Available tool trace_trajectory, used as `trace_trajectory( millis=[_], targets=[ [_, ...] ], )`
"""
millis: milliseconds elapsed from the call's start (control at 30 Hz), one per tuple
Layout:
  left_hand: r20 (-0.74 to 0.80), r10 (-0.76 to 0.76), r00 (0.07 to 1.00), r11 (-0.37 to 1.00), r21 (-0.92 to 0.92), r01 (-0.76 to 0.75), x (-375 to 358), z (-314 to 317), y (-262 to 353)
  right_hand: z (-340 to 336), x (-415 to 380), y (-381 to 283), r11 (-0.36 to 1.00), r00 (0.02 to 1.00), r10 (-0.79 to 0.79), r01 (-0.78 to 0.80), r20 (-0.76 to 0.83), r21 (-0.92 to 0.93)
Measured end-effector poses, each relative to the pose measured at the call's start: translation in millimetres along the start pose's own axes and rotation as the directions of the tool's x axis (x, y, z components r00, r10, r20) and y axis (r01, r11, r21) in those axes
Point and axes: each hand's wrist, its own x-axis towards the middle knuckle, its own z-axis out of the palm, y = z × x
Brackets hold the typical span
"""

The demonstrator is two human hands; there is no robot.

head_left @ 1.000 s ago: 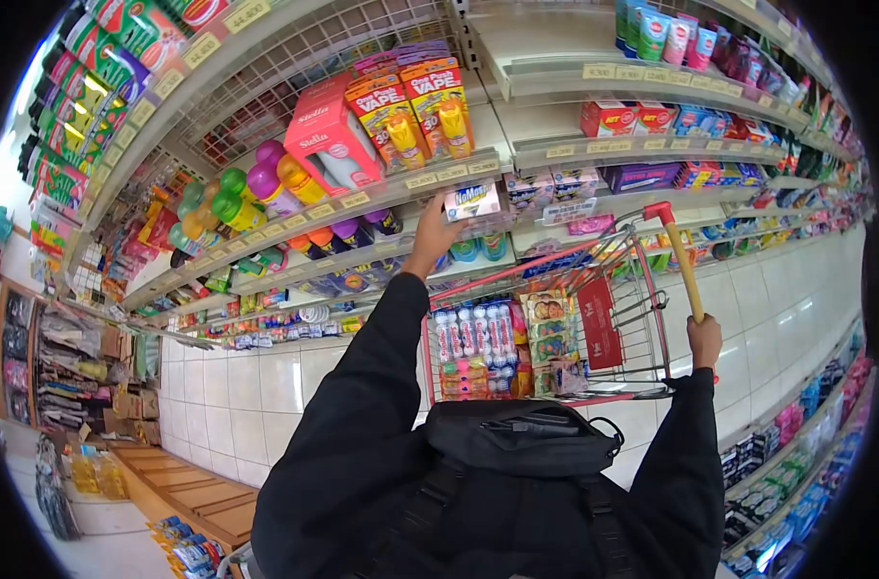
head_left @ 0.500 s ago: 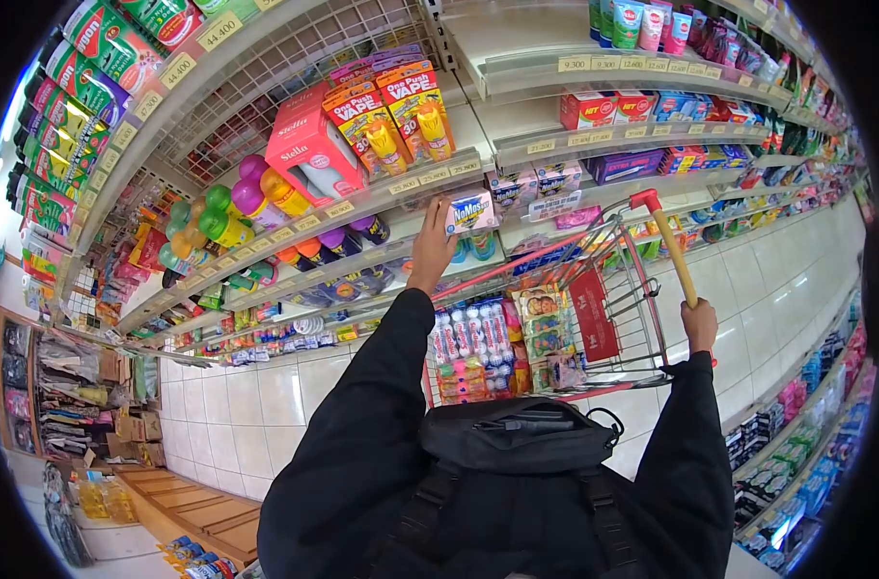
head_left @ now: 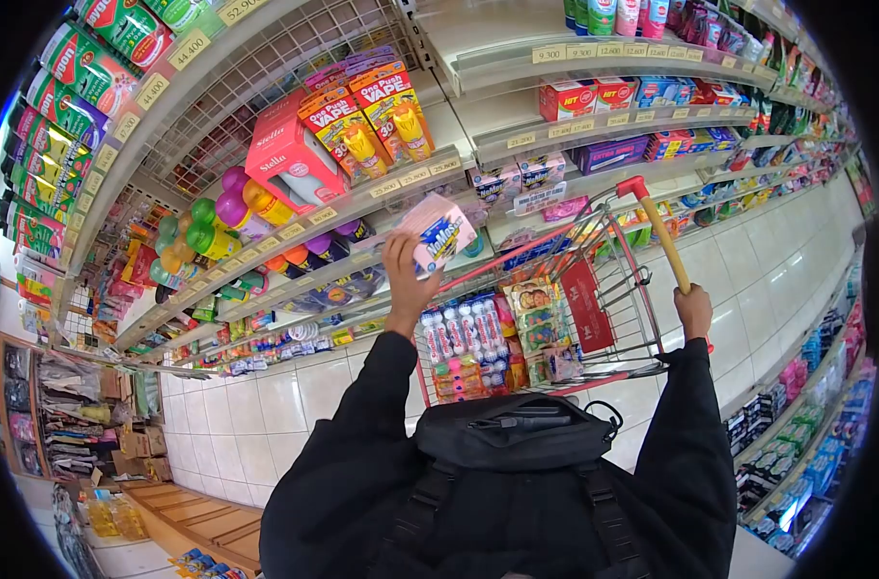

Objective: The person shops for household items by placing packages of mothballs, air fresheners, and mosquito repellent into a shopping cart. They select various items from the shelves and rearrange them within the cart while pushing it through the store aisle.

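My left hand (head_left: 408, 280) grips a pink and white NoMos box (head_left: 438, 234) by its left side. The box is tilted, in front of the shelf edge and above the cart's far left side. My right hand (head_left: 693, 311) is wrapped round the lower end of the yellow handle (head_left: 663, 238) of a shopping cart (head_left: 621, 359). Inside the cart lie packs of white bottles (head_left: 466, 333) and a colourful printed pack (head_left: 536, 318). Similar boxes (head_left: 497, 183) stand on the shelf just beyond the cart.
Shelves hold orange Vape packs (head_left: 393, 114), a pink Stella box (head_left: 295, 159) and several coloured bottles (head_left: 208, 239). More stocked shelves (head_left: 806, 415) line the right. Pale floor tiles (head_left: 222, 410) run beneath, with a wooden bench-like surface (head_left: 184, 526) at lower left.
My left hand has drawn the NoMos box off the shelf, back towards me and a little left, tilting it. My right hand stays on the cart handle. The view has shifted slightly.
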Motion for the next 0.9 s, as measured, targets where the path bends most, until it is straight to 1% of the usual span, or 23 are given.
trace_trajectory(
  millis=[33,67,100,133,167,200,233,267,333,367,400,433,500,600,700,733,833,900],
  targets=[
    [-0.046,-0.161,0.986,0.972,-0.178,0.150,-5,-3,7,0,-1,1,1.000,1.000,-0.004,0.004,-0.001,-0.002],
    [-0.063,-0.324,0.944,0.892,-0.353,0.283,-12,-5,14,0,-2,1,1.000,1.000,-0.002,0.002,0.004,0.001],
    [-0.052,-0.481,0.875,0.764,-0.515,0.389,-16,-7,21,0,-1,-1,1.000,1.000,-0.001,0.001,0.009,0.004],
    [-0.056,-0.578,0.814,0.670,-0.602,0.435,1,-21,43,0,-1,-2,1.000,1.000,-0.002,0.001,0.013,0.005],
    [0.014,-0.732,0.681,0.470,-0.713,0.520,-1,-27,43,1,0,-1,1.000,1.000,-0.001,0.001,0.022,0.006],
    [0.109,-0.846,0.522,0.241,-0.795,0.557,-4,-34,39,3,2,2,1.000,0.999,-0.003,0.002,0.032,0.004],
    [0.223,-0.910,0.350,0.001,-0.842,0.539,3,-43,45,5,3,3,1.000,0.999,-0.006,0.006,0.042,0.002],
    [0.346,-0.903,0.256,-0.199,-0.863,0.464,8,-54,55,6,2,3,1.000,0.999,-0.006,0.006,0.036,0.006],
    [0.573,-0.769,0.284,-0.445,-0.798,0.406,2,-67,69,6,2,2,1.000,0.999,-0.020,0.020,0.028,0.011],
    [0.662,-0.682,0.312,-0.552,-0.745,0.373,-3,-71,73,6,5,3,1.000,0.999,-0.027,0.027,0.038,0.003],
    [0.760,-0.607,0.233,-0.612,-0.634,0.473,-34,-62,66,7,8,4,1.000,0.998,-0.030,0.030,0.048,0.000],
    [0.815,-0.561,0.145,-0.642,-0.539,0.545,-37,-65,76,8,6,4,1.000,0.998,-0.026,0.026,0.063,-0.002],
    [0.846,-0.519,0.121,-0.696,-0.501,0.515,-52,-57,83,7,1,0,1.000,0.997,-0.025,0.024,0.071,0.009],
    [0.775,-0.617,0.133,-0.542,-0.542,0.642,-60,-53,87,5,0,2,1.000,0.999,-0.023,0.023,0.043,-0.004],
    [0.754,-0.632,0.179,-0.510,-0.578,0.637,-64,-54,85,9,5,5,0.999,0.999,-0.030,0.031,0.044,-0.013],
    [0.743,-0.657,0.131,-0.512,-0.567,0.646,-63,-55,88,8,5,3,0.999,0.998,-0.029,0.030,0.048,-0.015],
    [0.726,-0.670,0.154,-0.440,-0.556,0.705,-56,-58,95,7,6,1,0.999,0.998,-0.039,0.039,0.055,-0.008],
    [0.752,-0.633,0.184,-0.428,-0.538,0.726,-54,-57,98,6,4,2,1.000,0.998,-0.027,0.028,0.063,-0.010]
  ],
)
